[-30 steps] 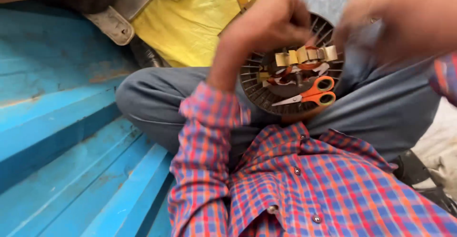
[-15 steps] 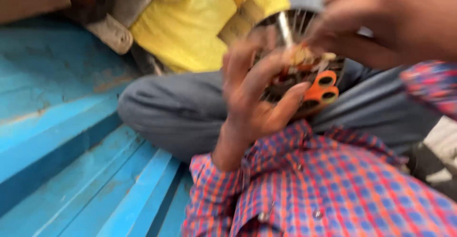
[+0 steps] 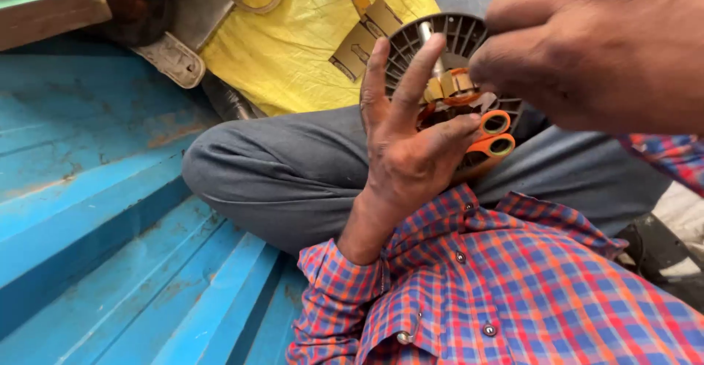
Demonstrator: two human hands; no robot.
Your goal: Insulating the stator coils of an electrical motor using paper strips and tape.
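Now left hand (image 3: 407, 156) open by round fan motor (image 3: 447, 38) w/ orange scissors (image 3: 495, 136)

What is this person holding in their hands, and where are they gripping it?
The left hand props the round slotted motor part in the lap from its near side, fingers spread. The right hand pinches something at its centre; what exactly cannot be told.

No screens or signs show. The one package-like thing is a crumpled yellow plastic bag (image 3: 308, 49), lying just beyond the bent grey-trousered knee (image 3: 286, 167); flat brown cardboard pieces (image 3: 363, 38) rest on its right part.
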